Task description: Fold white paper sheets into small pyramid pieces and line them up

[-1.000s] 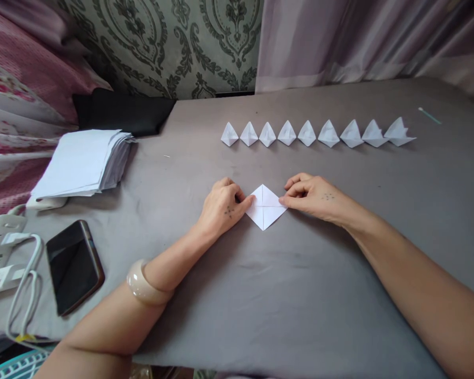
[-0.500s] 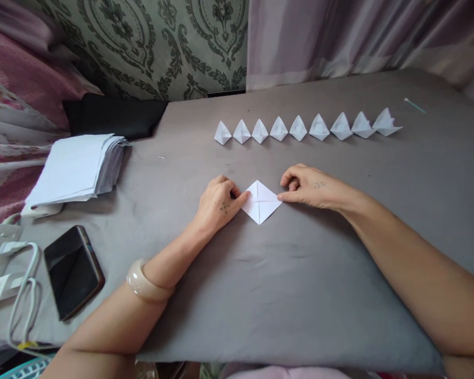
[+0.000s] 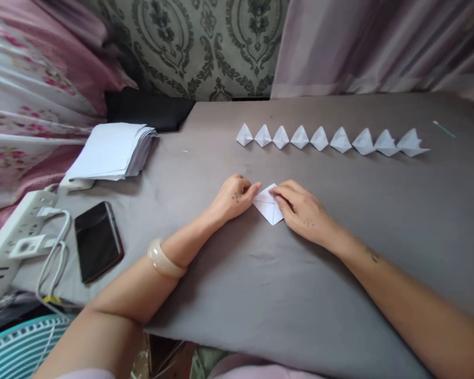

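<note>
A small white folded paper square (image 3: 267, 211) with crease lines lies turned like a diamond on the grey cloth. At its left corner, my left hand (image 3: 237, 197) is closed, with the thumb pressed at the paper and the other fingers curled. From the right, my right hand (image 3: 302, 210) reaches over the paper, its thumb and fingertips together on the upper middle part. That hand hides the paper's right corner. Beyond both hands stands a row of several white folded paper pieces (image 3: 300, 138) with pointed tops.
To the left lie a stack of white paper (image 3: 106, 150), a black phone (image 3: 98, 242) and a white power strip (image 3: 21, 237) with cables. A black folded item (image 3: 150, 108) rests at the back left. A thin green-and-white stick (image 3: 444, 129) lies far right.
My right hand has moved from the paper's right corner inward over its upper middle. My left hand stays at the left corner. The whole view has shifted, so things appear farther right.
</note>
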`<action>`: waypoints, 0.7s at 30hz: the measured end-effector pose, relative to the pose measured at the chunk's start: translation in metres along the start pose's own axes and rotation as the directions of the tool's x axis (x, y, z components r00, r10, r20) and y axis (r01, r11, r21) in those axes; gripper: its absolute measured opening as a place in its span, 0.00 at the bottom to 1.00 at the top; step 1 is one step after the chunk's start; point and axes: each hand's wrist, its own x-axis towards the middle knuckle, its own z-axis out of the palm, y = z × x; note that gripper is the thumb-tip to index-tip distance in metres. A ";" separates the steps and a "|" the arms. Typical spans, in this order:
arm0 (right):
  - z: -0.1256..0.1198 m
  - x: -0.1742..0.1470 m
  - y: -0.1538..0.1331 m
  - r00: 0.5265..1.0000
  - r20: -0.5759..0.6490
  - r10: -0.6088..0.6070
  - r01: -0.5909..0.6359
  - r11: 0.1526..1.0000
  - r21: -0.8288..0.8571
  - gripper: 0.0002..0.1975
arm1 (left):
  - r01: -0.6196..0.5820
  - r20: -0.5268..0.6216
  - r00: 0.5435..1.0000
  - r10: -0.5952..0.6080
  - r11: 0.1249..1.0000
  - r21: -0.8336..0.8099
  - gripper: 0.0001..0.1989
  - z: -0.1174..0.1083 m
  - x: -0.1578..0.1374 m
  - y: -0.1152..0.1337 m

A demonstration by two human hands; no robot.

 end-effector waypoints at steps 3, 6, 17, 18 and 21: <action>0.002 -0.004 -0.001 0.999 0.018 -0.034 0.036 0.992 -0.123 0.17 | 0.097 0.087 0.993 -0.084 0.981 -0.169 0.28 -0.011 0.003 -0.005; 0.004 -0.006 -0.002 0.997 0.040 -0.067 0.073 0.977 -0.198 0.18 | 0.104 0.142 0.987 -0.071 0.964 -0.243 0.21 -0.018 0.003 -0.013; 0.007 -0.011 -0.011 0.993 0.086 -0.078 0.102 0.942 -0.321 0.22 | -0.002 0.152 0.987 0.041 0.970 -0.242 0.07 -0.014 -0.002 -0.021; 0.007 -0.011 -0.011 0.992 0.090 -0.083 0.108 0.936 -0.336 0.22 | -0.007 0.130 0.991 0.038 0.973 -0.231 0.08 -0.012 -0.002 -0.021; 0.008 -0.012 -0.012 0.989 0.098 -0.114 0.143 0.919 -0.367 0.22 | -0.017 0.053 0.998 0.026 0.985 -0.170 0.10 -0.009 -0.003 -0.018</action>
